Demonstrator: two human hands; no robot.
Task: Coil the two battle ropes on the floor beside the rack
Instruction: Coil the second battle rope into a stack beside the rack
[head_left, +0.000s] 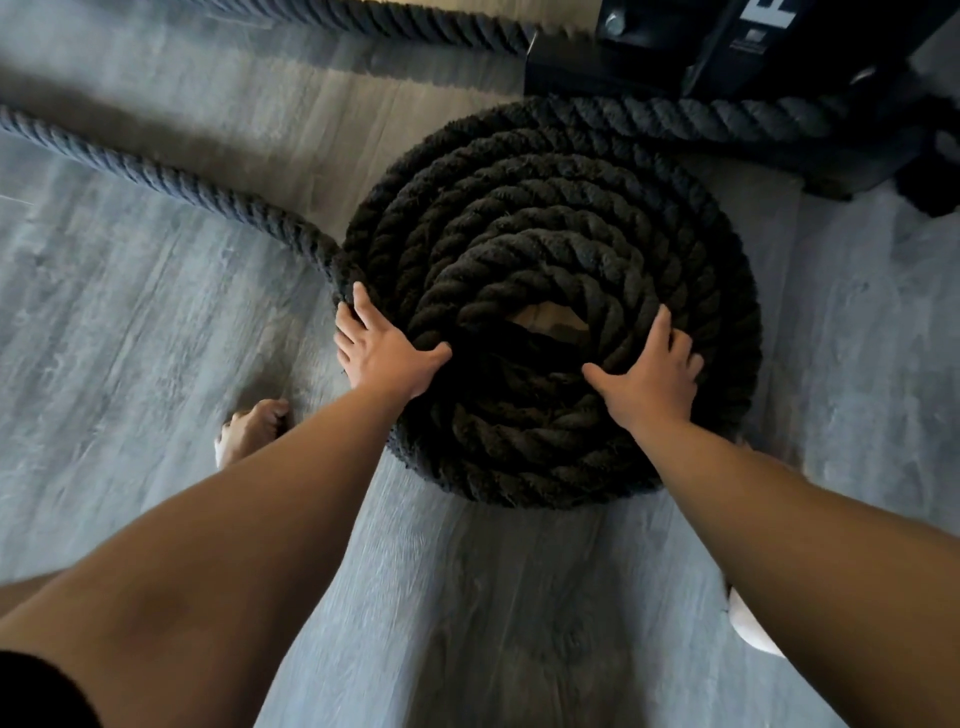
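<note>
Two bare forearms reached in from the bottom edge, the left forearm (234, 519) and the right forearm (779, 519), both stretched toward a coiled rope (550, 234) lying on the grey wood-look floor (130, 338).

At the far left, a loose length of rope (156, 176) ran across the floor from the left edge and met the coil at its left side. A bare foot (252, 426) stood on the floor just left of the left forearm, near the coil but apart from it.

The left hand (387, 358) lay on the coil's near left rim. Its fingers (363, 306) were straight and spread, flat against the outer turns, the thumb stretched toward the middle; it gripped nothing.

The coil itself was thick, black and wound in several turns, with a small patch of floor showing in its centre.

The right hand (652, 376) rested on the coil's near right part. Its fingers (662, 325) were spread and only slightly bent over the turns, the thumb out to the left, pressing rather than clutching.

Along the top edge a second rope (363, 15) lay stretched on the floor. At the top right corner stood the black rack base (649, 57), just beyond the coil, with another stretch of rope (727, 119) running from the coil's far side along its foot. A white object (750, 623), partly hidden behind the right forearm, lay low on the right; what it was could not be told.
</note>
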